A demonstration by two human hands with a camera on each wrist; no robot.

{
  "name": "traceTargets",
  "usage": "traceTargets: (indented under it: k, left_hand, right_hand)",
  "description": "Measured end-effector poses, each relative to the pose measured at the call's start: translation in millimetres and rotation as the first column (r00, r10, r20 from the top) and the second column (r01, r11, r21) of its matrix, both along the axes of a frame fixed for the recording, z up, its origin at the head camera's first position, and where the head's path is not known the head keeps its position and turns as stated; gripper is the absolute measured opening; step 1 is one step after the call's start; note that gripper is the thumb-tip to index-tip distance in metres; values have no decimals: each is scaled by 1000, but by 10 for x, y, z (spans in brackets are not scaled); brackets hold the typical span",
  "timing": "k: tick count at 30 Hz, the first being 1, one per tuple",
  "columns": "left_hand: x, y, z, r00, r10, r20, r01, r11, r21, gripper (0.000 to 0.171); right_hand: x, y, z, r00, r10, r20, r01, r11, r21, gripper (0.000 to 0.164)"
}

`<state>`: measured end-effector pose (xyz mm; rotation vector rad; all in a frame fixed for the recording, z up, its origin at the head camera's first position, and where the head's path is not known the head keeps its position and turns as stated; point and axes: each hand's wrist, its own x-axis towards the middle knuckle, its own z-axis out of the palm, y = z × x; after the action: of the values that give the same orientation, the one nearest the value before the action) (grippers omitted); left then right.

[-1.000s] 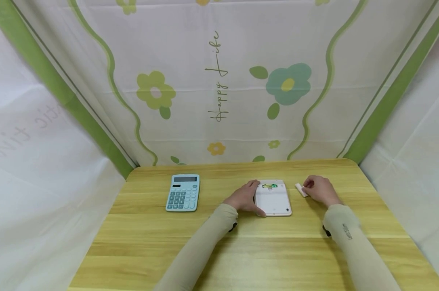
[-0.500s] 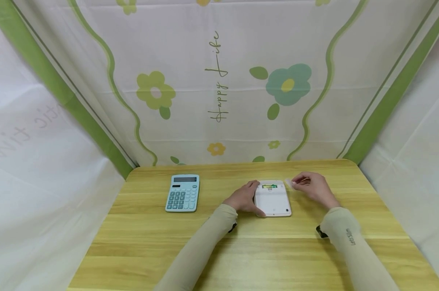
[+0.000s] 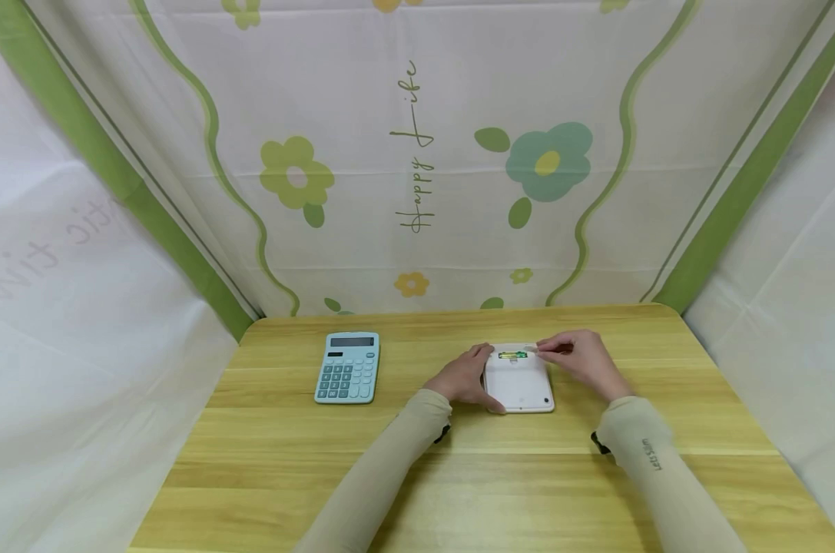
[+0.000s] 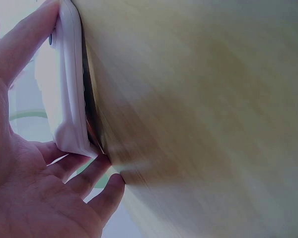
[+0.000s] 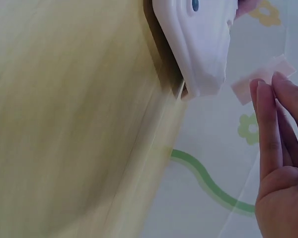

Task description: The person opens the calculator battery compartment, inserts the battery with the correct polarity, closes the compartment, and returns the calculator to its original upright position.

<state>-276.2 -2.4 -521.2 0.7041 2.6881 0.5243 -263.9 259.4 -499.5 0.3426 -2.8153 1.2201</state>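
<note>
A white calculator [image 3: 517, 384] lies face down on the table, with a green battery [image 3: 511, 355] visible in the uncovered slot near its far edge. My left hand [image 3: 462, 376] holds its left side, thumb at the near edge and fingers at the far corner; the left wrist view shows the hand [image 4: 49, 163] around the casing [image 4: 67, 84]. Between thumb and fingertips, my right hand [image 3: 583, 361] pinches a small white battery cover [image 5: 243, 89] over the calculator's far right corner. In the right wrist view the cover is apart from the casing [image 5: 201, 47].
A light blue calculator [image 3: 348, 369] lies face up on the left of the wooden table [image 3: 458, 491]. Behind the table's far edge hangs a white curtain [image 3: 362, 253] with flower prints, and more curtain flanks both sides.
My right hand has lifted the battery cover off the table and carried it left to the calculator's far right corner. The left hand and the calculator have stayed put.
</note>
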Motion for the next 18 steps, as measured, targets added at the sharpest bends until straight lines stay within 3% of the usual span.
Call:
traceTargets:
  k: [9,18]
  left_hand:
    - [8,-10,7,1000,-10,-4,10,1000,-3,124]
    - [35,-27,43,1000,-10,0,10,1000,14,122]
  right_hand:
    - [-15,-240,-50,989,60,-137,-52,997,62,11]
    - [-37,-448,-65,949,124,-289,-54,969,240,11]
